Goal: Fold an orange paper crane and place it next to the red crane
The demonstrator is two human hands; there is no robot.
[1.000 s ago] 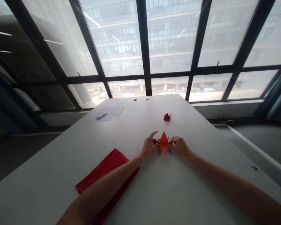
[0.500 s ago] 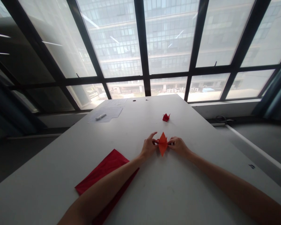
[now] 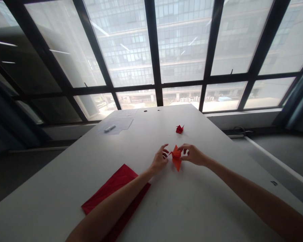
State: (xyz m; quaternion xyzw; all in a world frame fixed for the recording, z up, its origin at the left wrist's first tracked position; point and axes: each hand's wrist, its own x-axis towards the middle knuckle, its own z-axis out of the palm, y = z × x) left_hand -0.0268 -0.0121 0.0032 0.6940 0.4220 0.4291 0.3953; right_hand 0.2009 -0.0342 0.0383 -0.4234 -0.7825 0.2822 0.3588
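Although the orange crane (image 3: 176, 156) looks folded, only adjustment perhaps remaining, the right hand (image 3: 194, 155) pinches its three-o'clock side, the left hand (image 3: 159, 160) released at nine.

Head view, forward-down over table (image 3: 161, 208)

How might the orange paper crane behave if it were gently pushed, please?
The orange paper crane is probably light, being folded paper. Its thin, spread wings would likely bend or crease under pressure. Its angular shape seems unlikely to roll.
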